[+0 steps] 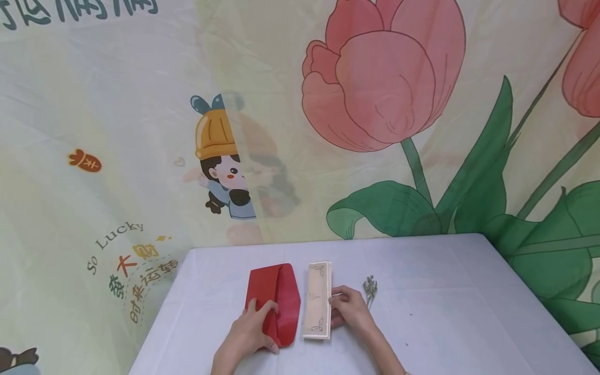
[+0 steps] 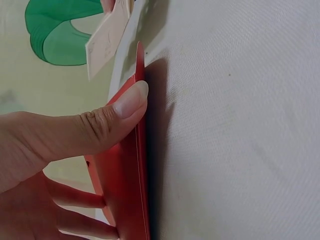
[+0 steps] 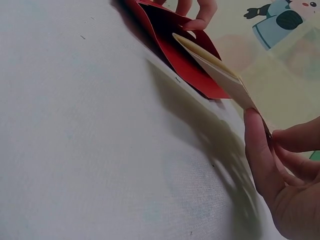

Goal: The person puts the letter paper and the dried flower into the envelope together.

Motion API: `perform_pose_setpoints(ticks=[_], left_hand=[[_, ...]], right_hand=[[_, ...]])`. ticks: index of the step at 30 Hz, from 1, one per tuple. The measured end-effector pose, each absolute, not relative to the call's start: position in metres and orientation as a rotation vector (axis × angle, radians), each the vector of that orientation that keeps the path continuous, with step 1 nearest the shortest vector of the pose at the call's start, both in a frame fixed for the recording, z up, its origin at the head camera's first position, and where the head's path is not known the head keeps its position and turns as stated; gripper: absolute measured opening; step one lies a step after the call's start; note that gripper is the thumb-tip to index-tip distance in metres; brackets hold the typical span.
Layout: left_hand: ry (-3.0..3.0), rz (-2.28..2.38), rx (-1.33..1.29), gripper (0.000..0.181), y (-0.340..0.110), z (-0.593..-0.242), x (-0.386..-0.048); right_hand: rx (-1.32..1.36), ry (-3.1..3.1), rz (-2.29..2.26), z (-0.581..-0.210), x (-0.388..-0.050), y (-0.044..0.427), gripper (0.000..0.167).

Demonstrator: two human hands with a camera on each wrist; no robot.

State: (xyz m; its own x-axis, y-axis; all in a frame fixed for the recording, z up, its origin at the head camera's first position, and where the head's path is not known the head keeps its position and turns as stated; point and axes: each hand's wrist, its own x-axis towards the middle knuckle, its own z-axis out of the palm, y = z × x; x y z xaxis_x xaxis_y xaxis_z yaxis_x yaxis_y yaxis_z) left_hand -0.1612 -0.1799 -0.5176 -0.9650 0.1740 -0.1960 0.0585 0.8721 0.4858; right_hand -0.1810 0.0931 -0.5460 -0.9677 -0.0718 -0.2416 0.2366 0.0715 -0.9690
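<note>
A red envelope (image 1: pixel 260 286) with its flap open to the right lies at the table's front middle. My left hand (image 1: pixel 248 330) grips it, thumb at the near edge and fingers over the body; in the left wrist view the thumb presses along the red envelope (image 2: pixel 120 175). In the right wrist view the mouth of the envelope (image 3: pixel 192 75) gapes. Just right of it, my right hand (image 1: pixel 351 311) pinches a folded cream card (image 1: pixel 317 302) with ornamented corners by its right edge. The card (image 3: pixel 220 75) is raised above the cloth, its far end pointing toward the envelope mouth.
A small dried flower sprig (image 1: pixel 370 287) lies on the white-covered table (image 1: pixel 445 302), just beyond the right hand. A printed backdrop (image 1: pixel 281 130) with tulips and cartoon figures hangs behind the table's far edge. Small dark specks dot the cloth.
</note>
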Motion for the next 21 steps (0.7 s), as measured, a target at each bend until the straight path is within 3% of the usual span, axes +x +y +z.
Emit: perform_pose_setpoints(ticks=[21], left_hand=[[2.844,0.726,0.206,0.075,-0.181,-0.522,-0.158]], right_hand=[[0.018,2.025,-2.006,-0.547,-0.187,0.068,0.040]])
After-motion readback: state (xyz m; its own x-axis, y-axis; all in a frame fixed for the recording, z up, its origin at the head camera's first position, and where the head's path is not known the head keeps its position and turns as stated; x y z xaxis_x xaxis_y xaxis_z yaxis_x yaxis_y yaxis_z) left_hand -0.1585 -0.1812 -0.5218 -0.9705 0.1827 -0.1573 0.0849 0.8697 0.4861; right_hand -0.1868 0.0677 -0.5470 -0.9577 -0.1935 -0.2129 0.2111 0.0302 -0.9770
